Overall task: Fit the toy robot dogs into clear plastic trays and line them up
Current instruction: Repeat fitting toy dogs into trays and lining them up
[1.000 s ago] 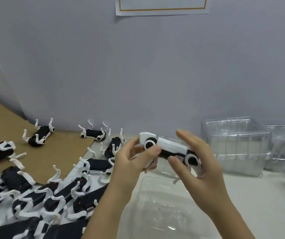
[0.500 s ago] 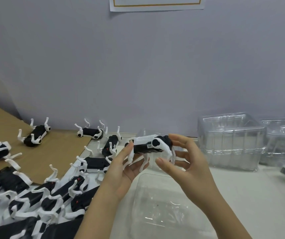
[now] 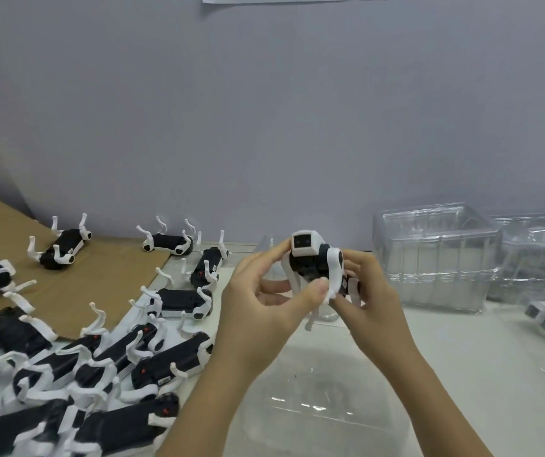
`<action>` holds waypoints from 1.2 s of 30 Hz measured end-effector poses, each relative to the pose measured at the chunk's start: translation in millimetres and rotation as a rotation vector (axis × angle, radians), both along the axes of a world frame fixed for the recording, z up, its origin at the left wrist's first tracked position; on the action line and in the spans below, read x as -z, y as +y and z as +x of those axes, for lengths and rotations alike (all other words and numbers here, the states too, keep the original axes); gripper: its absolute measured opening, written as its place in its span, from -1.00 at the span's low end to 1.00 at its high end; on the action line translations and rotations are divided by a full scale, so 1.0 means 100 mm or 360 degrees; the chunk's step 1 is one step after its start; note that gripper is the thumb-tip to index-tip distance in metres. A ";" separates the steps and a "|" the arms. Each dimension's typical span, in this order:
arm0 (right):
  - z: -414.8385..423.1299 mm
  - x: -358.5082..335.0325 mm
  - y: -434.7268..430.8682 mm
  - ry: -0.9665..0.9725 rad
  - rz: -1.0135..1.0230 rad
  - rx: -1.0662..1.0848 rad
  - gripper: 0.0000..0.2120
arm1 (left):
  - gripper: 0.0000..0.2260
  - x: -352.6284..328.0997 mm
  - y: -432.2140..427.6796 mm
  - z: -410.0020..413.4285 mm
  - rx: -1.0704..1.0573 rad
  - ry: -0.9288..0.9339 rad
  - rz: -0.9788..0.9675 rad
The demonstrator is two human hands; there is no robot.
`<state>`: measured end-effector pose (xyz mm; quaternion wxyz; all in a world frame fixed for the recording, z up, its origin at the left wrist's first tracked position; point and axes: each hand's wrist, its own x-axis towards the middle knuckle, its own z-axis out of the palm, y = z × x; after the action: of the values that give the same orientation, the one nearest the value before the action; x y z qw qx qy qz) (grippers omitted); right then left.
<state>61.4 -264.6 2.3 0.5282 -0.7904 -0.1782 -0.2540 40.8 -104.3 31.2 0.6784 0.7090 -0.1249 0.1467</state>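
Turned face-on, toy dog (image 3: 314, 260) hides right hand (image 3: 368, 301) fingers (image 3: 351, 258)

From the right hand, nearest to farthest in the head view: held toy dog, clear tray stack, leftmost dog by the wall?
1. held toy dog, in the right hand itself.
2. clear tray stack, just right of it.
3. leftmost dog by the wall, on the cardboard.
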 end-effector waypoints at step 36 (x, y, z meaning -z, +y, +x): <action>-0.17 0.19 -0.07 0.0551 -0.1614 -0.0063 -0.58 | 0.03 1.11 0.42 -0.20 0.0387 0.0356 0.0761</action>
<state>44.5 -272.0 -17.0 0.1064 -0.9732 -0.2036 0.0081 21.0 -62.5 -79.8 0.5142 0.8404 -0.1643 -0.0484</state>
